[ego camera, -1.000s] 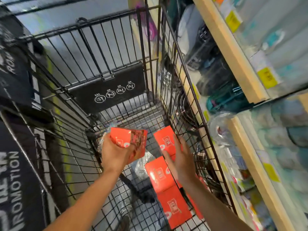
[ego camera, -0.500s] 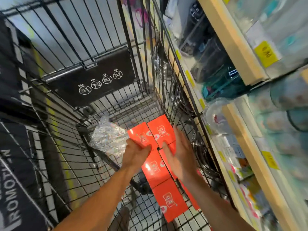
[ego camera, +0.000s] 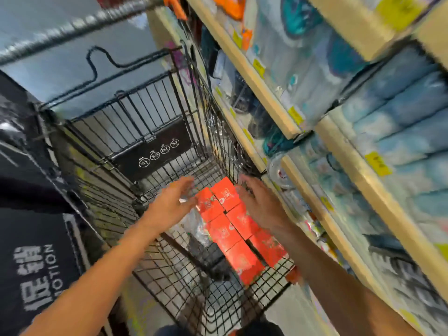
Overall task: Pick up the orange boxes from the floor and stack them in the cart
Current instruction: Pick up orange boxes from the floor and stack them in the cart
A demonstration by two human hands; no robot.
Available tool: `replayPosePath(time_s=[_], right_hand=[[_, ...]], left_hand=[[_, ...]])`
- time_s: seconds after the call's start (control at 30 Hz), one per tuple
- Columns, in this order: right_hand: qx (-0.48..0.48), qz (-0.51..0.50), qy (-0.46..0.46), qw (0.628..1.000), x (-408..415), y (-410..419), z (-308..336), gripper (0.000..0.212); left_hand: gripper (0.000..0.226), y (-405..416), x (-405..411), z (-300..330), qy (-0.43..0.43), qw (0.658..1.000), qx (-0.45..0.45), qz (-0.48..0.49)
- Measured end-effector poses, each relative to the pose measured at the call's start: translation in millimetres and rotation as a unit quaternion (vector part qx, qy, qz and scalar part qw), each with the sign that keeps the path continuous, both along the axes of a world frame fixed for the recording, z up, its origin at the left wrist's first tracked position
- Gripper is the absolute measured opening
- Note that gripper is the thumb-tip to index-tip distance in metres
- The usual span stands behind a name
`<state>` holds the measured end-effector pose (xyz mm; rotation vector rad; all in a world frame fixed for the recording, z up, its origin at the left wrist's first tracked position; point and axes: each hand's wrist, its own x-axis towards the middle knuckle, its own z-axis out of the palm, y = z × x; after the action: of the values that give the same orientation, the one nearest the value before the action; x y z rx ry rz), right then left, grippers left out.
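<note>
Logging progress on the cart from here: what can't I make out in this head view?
- Print on the orange boxes: motion blur.
- Whether those boxes are stacked in more than one layer: hidden from above.
- Boxes left on the floor: outside the frame, behind the cart.
- Clear wrapped item beside the boxes: blurred, partly behind the left hand.
- Right hand fingertips: smeared.

You have six orange boxes (ego camera: 229, 232) in one cart (ego camera: 135, 151), one clear bag (ego camera: 196, 226), two hands.
</note>
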<state>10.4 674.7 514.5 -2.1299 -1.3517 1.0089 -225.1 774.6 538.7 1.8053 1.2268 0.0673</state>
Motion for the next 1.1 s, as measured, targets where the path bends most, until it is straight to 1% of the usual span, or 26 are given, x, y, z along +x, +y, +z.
replayPosePath(time_s=[0.07, 0.17, 0.2, 0.3, 0.4, 0.43, 0.47, 0.53, 0.6, 0.7, 0.77, 0.8, 0.93, 1.0, 1.03, 1.1], right_hand=[[0.006, -0.011, -0.016, 1.0, -1, -6, 34, 0.07], [0.037, -0.024, -0.045, 0.998, -4, -23, 86, 0.056], [0.048, -0.029, -0.063, 0.996, -6, -32, 101, 0.055], [0.052, -0.038, -0.101, 0.993, -10, -59, 141, 0.061], [0.061, -0.06, -0.125, 0.989, -10, -89, 167, 0.076], [0.057, -0.062, -0.133, 0.988, -8, -98, 172, 0.077], [0.06, -0.061, -0.144, 0.986, -6, -109, 181, 0.074], [0.08, -0.061, -0.167, 0.981, -2, -135, 196, 0.066], [0.099, -0.067, -0.192, 0.974, 3, -161, 208, 0.064], [0.107, -0.076, -0.226, 0.965, 8, -206, 225, 0.072], [0.113, -0.079, -0.244, 0.96, 9, -234, 235, 0.083], [0.122, -0.083, -0.251, 0.957, 9, -251, 240, 0.085], [0.165, -0.102, -0.296, 0.935, 13, -315, 245, 0.078], [0.125, -0.122, -0.308, 0.935, 14, -347, 246, 0.085], [0.09, -0.139, -0.306, 0.938, 14, -363, 247, 0.091], [0.052, -0.169, -0.297, 0.938, 13, -393, 248, 0.105]], left_hand=[[0.056, 5, -3, 36, -0.001, 0.997, 0.054, -0.05], [0.056, 7, -5, 85, -0.007, 0.984, 0.129, -0.122], [0.056, 4, -5, 99, -0.013, 0.978, 0.151, -0.145], [0.059, -7, -1, 140, -0.035, 0.956, 0.204, -0.21], [0.059, -26, 5, 173, -0.057, 0.928, 0.25, -0.269], [0.061, -32, 8, 181, -0.056, 0.92, 0.265, -0.284], [0.065, -41, 12, 190, -0.056, 0.91, 0.282, -0.3], [0.069, -58, 21, 202, -0.05, 0.889, 0.314, -0.329], [0.068, -76, 29, 211, -0.048, 0.872, 0.339, -0.351], [0.065, -110, 44, 224, -0.039, 0.844, 0.38, -0.376], [0.067, -130, 55, 232, -0.01, 0.824, 0.402, -0.398], [0.07, -143, 60, 237, 0.004, 0.816, 0.409, -0.409], [0.08, -190, 82, 250, 0.031, 0.801, 0.415, -0.43], [0.084, -212, 94, 252, 0.029, 0.788, 0.42, -0.448], [0.087, -222, 102, 252, 0.027, 0.777, 0.425, -0.463], [0.095, -241, 118, 251, 0.025, 0.752, 0.436, -0.493]])
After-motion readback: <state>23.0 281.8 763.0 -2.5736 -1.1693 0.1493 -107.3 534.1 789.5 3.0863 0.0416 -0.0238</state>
